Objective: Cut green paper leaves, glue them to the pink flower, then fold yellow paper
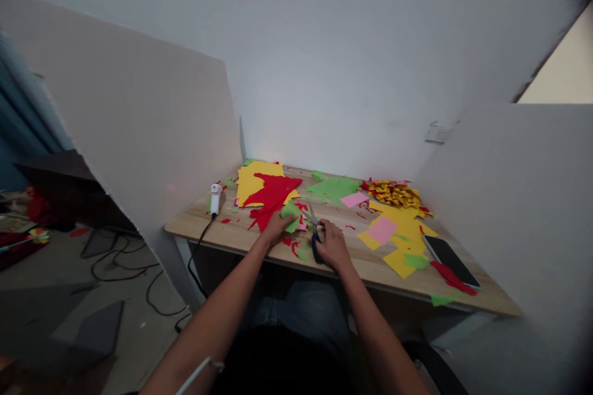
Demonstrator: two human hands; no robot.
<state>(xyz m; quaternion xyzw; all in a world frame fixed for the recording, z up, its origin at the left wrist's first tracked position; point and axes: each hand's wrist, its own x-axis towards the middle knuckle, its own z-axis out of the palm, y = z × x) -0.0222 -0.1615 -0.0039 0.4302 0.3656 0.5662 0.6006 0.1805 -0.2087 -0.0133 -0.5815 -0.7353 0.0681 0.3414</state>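
Note:
Pinched in my left hand (275,228) is a small green felt-like piece (291,215), held above the near part of the table. My right hand (332,243) is closed round the dark-handled scissors (315,238), whose blades stand apart and point toward the green piece. Just behind my left hand lies a large red sheet (273,192) with ragged cut edges, on top of yellow sheets (250,180). Red and green scraps (302,255) are scattered beneath and around both hands. Whether the blades touch the green piece I cannot tell.
A white glue-gun-like device (215,199) stands at the left with its black cord over the edge. Behind are a green sheet (334,189) and a heap of yellow cut pieces (396,195). A phone (451,261) lies right; partition panels (139,111) flank the wooden table (343,259).

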